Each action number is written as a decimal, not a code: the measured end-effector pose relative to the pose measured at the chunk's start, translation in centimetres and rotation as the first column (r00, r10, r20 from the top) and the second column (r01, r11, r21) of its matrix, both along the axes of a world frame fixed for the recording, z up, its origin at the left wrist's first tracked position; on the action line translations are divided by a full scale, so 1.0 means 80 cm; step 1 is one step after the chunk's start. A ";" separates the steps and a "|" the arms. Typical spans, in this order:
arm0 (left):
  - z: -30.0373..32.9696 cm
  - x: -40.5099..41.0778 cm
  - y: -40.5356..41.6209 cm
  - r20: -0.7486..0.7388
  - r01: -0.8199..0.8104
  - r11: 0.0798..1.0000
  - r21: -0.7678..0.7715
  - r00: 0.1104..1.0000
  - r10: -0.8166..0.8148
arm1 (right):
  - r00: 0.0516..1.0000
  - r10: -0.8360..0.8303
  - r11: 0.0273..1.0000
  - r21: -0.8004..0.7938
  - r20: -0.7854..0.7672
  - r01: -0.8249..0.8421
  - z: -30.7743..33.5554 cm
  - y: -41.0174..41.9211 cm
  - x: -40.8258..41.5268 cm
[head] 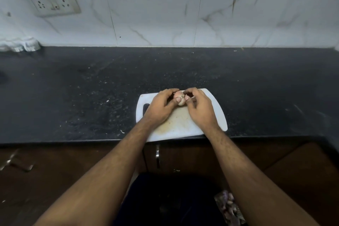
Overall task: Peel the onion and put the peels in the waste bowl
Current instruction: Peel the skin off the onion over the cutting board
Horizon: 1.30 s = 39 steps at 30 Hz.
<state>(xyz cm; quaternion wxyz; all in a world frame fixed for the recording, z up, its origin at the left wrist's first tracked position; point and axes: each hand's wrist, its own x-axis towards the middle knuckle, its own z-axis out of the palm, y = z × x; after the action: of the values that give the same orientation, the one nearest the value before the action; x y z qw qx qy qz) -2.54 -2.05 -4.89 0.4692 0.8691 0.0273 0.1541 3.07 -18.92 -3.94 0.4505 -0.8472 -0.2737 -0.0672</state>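
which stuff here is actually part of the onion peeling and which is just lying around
Part of the job:
onion, held between both hands
left hand
right hand
white cutting board beneath them
purple peels low at the right

Just lying about:
white cloth at the wall
wall socket
cabinet handle

white cutting board (pixel 216 112) | black counter (pixel 73 88) | wall socket (pixel 53 2) | cloth (pixel 20 44)

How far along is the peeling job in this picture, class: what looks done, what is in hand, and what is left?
Done: little can be confirmed; the onion looks pale, perhaps partly peeled. In hand: both the left hand and the right hand hold it over the white cutting board, fingers picking at its top. Left: no waste bowl on the counter; purplish scraps lie low by the right forearm.
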 end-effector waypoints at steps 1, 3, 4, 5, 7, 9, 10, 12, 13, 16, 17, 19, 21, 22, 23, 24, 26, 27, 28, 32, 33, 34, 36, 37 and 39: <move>-0.001 0.001 0.000 -0.006 -0.011 1.000 -0.001 1.000 0.011 | 0.999 -0.007 1.000 0.016 -0.035 0.008 0.000 -0.001 0.001; -0.002 0.002 0.001 -0.028 -0.015 1.000 -0.006 0.999 0.015 | 0.997 -0.023 0.999 0.035 -0.077 0.026 -0.001 -0.001 0.004; -0.002 0.002 0.002 -0.038 -0.012 1.000 -0.005 0.999 0.011 | 0.996 -0.031 0.999 0.036 -0.086 0.034 -0.002 -0.001 0.005; -0.003 0.004 0.002 -0.049 -0.008 1.000 -0.003 0.999 0.008 | 0.995 -0.036 0.998 0.039 -0.095 0.040 -0.002 -0.002 0.006; -0.004 0.006 0.002 -0.058 -0.005 1.000 0.015 0.998 0.006 | 0.993 -0.042 0.997 0.053 -0.114 0.049 -0.003 -0.001 0.007; -0.005 0.008 0.002 -0.042 -0.012 0.999 0.051 0.999 0.014 | 0.991 -0.048 0.995 0.081 -0.126 0.058 -0.003 -0.001 0.006; -0.006 0.008 0.003 -0.030 -0.018 0.997 0.071 0.999 0.020 | 0.990 -0.049 0.993 0.101 -0.129 0.063 -0.003 -0.002 0.005; -0.008 0.009 0.004 -0.016 -0.025 0.995 0.096 1.000 0.027 | 0.990 -0.046 0.989 0.132 -0.134 0.064 -0.003 -0.003 0.005; -0.008 0.009 0.004 -0.015 -0.030 0.994 0.102 0.999 0.032 | 0.990 -0.040 0.989 0.137 -0.137 0.059 -0.002 -0.003 0.004; -0.008 0.010 0.004 -0.012 -0.048 0.995 0.092 0.999 0.049 | 0.991 -0.041 0.992 0.114 -0.129 0.056 -0.001 -0.003 0.003; -0.008 0.010 0.003 -0.007 -0.051 0.995 0.089 0.999 0.052 | 0.992 -0.048 0.994 0.096 -0.115 0.059 -0.001 -0.002 0.003; -0.007 0.009 0.001 0.005 -0.060 0.994 0.090 0.998 0.059 | 0.993 -0.054 0.995 0.077 -0.102 0.062 0.000 -0.001 0.003; -0.006 0.008 0.001 0.002 -0.067 0.994 0.086 0.998 0.067 | 0.993 -0.058 0.996 0.060 -0.103 0.064 0.001 0.000 0.002; -0.005 0.008 0.000 0.000 -0.067 0.994 0.092 0.998 0.067 | 0.993 -0.060 0.996 0.054 -0.103 0.066 0.001 0.000 0.002; -0.005 0.008 -0.001 0.000 -0.064 0.993 0.103 0.998 0.064 | 0.993 -0.063 0.996 0.051 -0.103 0.069 0.001 0.000 0.002; -0.005 0.008 -0.002 0.004 -0.060 0.991 0.119 0.998 0.060 | 0.992 -0.068 0.996 0.051 -0.103 0.073 0.001 -0.001 0.002; -0.005 0.008 -0.002 0.018 -0.049 0.990 0.136 0.999 0.047 | 0.992 -0.076 0.996 0.048 -0.100 0.081 0.002 0.000 0.000; -0.005 0.009 -0.001 0.016 -0.036 0.992 0.124 0.999 0.034 | 0.992 -0.077 0.995 0.047 -0.099 0.082 0.003 0.001 -0.001; -0.006 0.008 -0.001 0.008 -0.011 0.995 0.098 1.000 0.010 | 0.992 -0.081 0.995 0.048 -0.098 0.086 0.003 0.001 -0.002; -0.008 0.009 0.000 0.023 0.031 0.994 0.104 0.999 -0.034 | 0.992 -0.097 0.995 0.027 -0.087 0.099 0.002 0.001 -0.003; -0.009 0.009 0.000 0.035 0.026 0.992 0.127 0.999 -0.031 | 0.992 -0.097 0.995 0.018 -0.080 0.099 0.001 0.001 -0.003; -0.009 0.010 0.000 0.042 0.023 0.989 0.146 0.999 -0.029 | 0.992 -0.098 0.995 0.013 -0.077 0.099 0.000 0.001 -0.002; -0.010 0.010 0.001 0.047 0.017 0.986 0.164 0.999 -0.025 | 0.992 -0.099 0.995 0.009 -0.078 0.100 -0.001 0.001 -0.002; -0.011 0.010 0.002 0.046 0.021 0.987 0.161 0.999 -0.029 | 0.992 -0.102 0.995 0.009 -0.080 0.103 -0.001 0.000 -0.002; -0.010 0.008 0.002 0.036 0.041 0.989 0.143 0.998 -0.046 | 0.990 -0.110 0.994 0.015 -0.091 0.112 -0.001 -0.001 -0.004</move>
<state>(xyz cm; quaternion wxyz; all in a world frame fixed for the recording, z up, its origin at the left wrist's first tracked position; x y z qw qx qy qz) -1.86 -1.88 -5.68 0.4097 0.8976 -0.0120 0.1624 2.76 -18.98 -3.98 0.4665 -0.8586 -0.2049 -0.0567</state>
